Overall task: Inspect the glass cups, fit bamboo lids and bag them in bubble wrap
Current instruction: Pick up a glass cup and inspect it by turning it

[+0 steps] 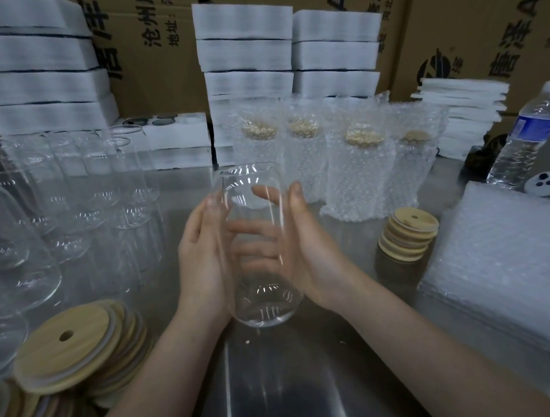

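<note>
Item in hand: one clear glass cup (267, 308), no lid, being held between both hands above the steel table (278, 388), mouth pointing away from the person and base nearest them.

- Left hand (201, 258): lying flat along the cup's left side, fingers straight and together, pressing inward.
- Right hand (308, 254): wrapping the right side, thumb lying on the near face, fingers showing through the glass as they reach behind it.

Around the hands:

- Bare glass cups (73, 195), many, standing in rows to the left.
- Bamboo lids (73, 346), each with a straw hole, lying in slumped stacks at the near left corner.
- A smaller lid stack (410, 235) sitting to the right of the hands.
- Four bagged cups (352, 177), lids on, standing upright in bubble wrap just behind the held cup.
- Bubble wrap bags (503, 278), flat, piled at the right edge.
- Water bottle (527, 138) standing beyond that pile.
- White foam trays (245, 52) stacked along the back, with printed cardboard boxes (154, 48) rising behind them.
</note>
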A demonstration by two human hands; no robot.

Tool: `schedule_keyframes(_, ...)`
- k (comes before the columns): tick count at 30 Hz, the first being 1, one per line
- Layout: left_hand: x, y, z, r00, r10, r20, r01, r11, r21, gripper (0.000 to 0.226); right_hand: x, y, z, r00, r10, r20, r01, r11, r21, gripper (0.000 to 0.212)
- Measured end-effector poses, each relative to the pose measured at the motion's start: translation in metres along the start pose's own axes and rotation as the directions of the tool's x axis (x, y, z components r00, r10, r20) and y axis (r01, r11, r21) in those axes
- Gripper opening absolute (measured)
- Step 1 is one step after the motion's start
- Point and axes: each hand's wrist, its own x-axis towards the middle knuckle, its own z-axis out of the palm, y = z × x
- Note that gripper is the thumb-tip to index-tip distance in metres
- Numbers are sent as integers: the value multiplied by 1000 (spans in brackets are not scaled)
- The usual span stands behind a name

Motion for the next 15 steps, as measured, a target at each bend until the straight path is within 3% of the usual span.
schedule_keyframes(4, -1, -4, -1, 1000, -24, 13, 25, 998, -55, 21, -1, 3, 9, 994, -93, -60, 88, 993, -76, 75)
schedule_keyframes(6, -2, -4, 2, 1000, -14, -7, 14, 998, -53, 39, 0, 3, 9, 983, -131, -126, 118, 987, -109, 83)
schedule_keyframes(8, -4, -4, 6, 999, 23, 32, -22, 999, -27, 60, 0, 1, 7, 964, -175, -198, 145, 977, -159, 66)
schedule_keyframes(10, -9, -6, 12, 992, 70, 102, -76, 995, 60, 67, 0, 1, 5, 938, -226, -263, 184, 967, -176, 53)
schedule_keyframes(13, -21, -12, 19, 976, 151, 157, -185, 956, 230, 78, 0, 6, 7, 909, -272, -315, 197, 948, -249, 61)
schedule_keyframes(15, -25, -13, 21, 976, 159, 151, -193, 950, 246, 81, 0, 12, 12, 896, -275, -348, 163, 934, -318, 63)
